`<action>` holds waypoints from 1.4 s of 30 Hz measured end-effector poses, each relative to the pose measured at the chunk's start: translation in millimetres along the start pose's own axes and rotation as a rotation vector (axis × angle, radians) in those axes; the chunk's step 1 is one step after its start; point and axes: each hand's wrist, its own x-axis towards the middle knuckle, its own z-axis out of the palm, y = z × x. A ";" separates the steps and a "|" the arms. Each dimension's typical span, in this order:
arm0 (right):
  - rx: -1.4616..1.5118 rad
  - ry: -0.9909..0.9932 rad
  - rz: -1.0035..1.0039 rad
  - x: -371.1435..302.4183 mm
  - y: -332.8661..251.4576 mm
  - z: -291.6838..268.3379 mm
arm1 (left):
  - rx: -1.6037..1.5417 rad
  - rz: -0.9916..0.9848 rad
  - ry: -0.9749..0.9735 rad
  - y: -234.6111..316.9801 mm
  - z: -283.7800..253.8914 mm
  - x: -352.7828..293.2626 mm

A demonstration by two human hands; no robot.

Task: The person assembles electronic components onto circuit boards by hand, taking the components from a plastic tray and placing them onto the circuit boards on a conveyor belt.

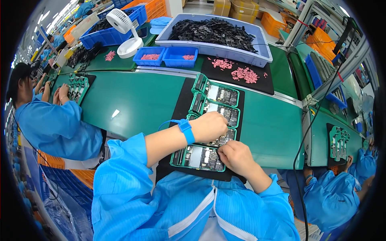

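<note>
L hand (212, 127) & R hand (238, 158) over PCBs (222, 95) in green holders (198, 83)

Four PCBs sat in a column of green holders on a long black mat (183, 97), in front of the wearer on the green worktop (138, 92). L hand, w/ a blue wrist strap (186, 128), was over the 2nd & 3rd PCBs from the far end, its fingers bent down & partly hidden; couldn't tell if they gripped anything. R hand was at the right edge of the two nearest PCBs, thumb & index close together; couldn't tell if a small part was between them.

Beyond the holders, a 2nd black mat (263, 82) carried loose pink pcs (244, 75). To its left, two small blue bins (179, 57) held more pink pcs, w/ a white fan (129, 47) just beside. Behind was a big pale-blue tub (217, 51) of black parts (213, 34). A small white pc (115, 113) lay on the worktop, left of the holders. A co-worker (56, 128) in blue sat at far L, hands at another set of holders (78, 88); more people in blue (331, 197) were at R.
</note>
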 end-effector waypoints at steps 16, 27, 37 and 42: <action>-0.297 -0.107 -0.188 2.1 -14.1 -1.0 | -0.014 -0.006 0.032 0.2 2.4 -6.2; -0.142 -0.242 -0.185 5.3 -1.0 -20.7 | -0.202 -0.089 -0.045 -23.7 -36.8 0.0; 0.008 0.130 0.309 137.8 136.2 -25.5 | -0.275 -0.521 0.247 -181.1 -50.1 24.2; -0.176 0.144 0.383 199.2 200.4 15.5 | -0.483 -0.601 0.249 -194.6 -10.0 37.8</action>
